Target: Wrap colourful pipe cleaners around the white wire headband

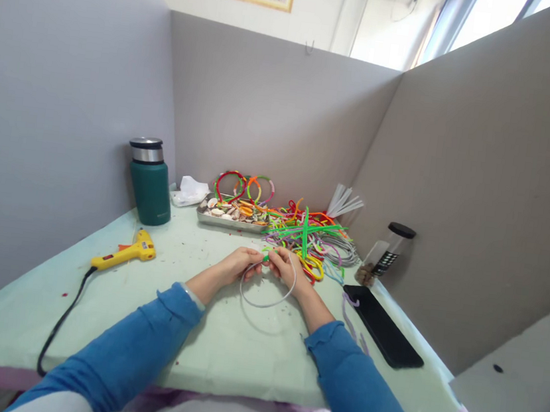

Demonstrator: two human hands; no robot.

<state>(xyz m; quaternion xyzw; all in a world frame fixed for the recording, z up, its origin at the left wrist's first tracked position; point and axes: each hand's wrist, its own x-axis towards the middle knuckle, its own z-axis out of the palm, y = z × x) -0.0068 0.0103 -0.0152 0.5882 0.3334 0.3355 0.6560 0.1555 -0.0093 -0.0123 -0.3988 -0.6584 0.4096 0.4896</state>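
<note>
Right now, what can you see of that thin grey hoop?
The hoop is a thin, roughly round grey loop, wire or cord by its look. Green material at its far side is held between the fingers of the left hand and right hand. Its near curve appears raised above the pale table cover.

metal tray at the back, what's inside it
Pale and orange shell-like pieces show in the metal tray. Its floor and whatever lies lower in the pile are covered.

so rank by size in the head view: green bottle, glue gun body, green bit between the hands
Green bottle
Glue gun body
Green bit, far smaller, between the left hand and right hand
</note>
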